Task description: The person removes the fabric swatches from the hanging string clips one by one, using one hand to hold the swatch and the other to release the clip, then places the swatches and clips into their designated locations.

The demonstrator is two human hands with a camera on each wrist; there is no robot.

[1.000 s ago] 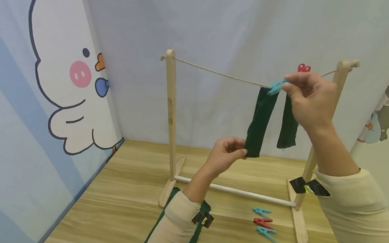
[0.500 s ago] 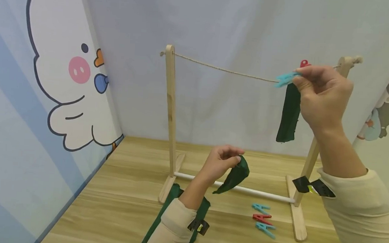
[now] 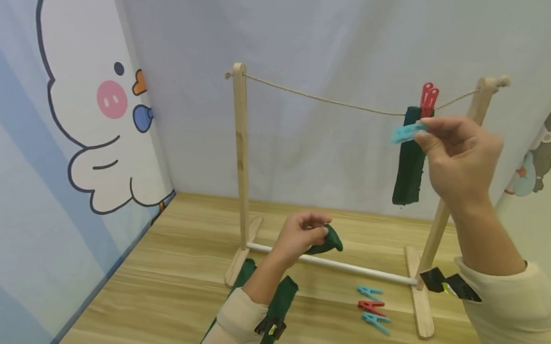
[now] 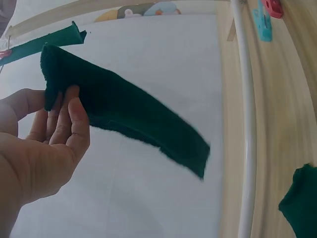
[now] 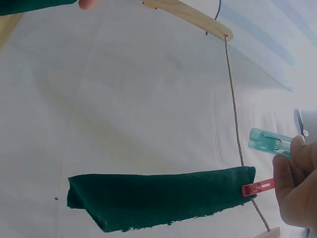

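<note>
My left hand (image 3: 300, 235) pinches one end of a dark green cloth strip (image 4: 124, 104), whose other end trails off free in the left wrist view. Up by the rope, my right hand (image 3: 463, 156) holds a light blue clothespin (image 3: 407, 132) between thumb and fingers. That clothespin is off the rope (image 5: 232, 94). Another green cloth strip (image 3: 408, 174) hangs from the rope's right part, clipped by a red clothespin (image 3: 429, 99). The right hand's fingers overlap this hanging strip in the head view.
Wooden posts (image 3: 240, 154) joined by a white bar (image 3: 359, 270) carry the rope. Several clothespins (image 3: 371, 307), blue and red, lie on the table (image 3: 157, 280) near the right foot. More green cloth (image 3: 279, 310) lies under the left forearm.
The left hand's strip has come away from the rope and moved down and left with that hand. The right hand with the blue clothespin has shifted right, off the rope.
</note>
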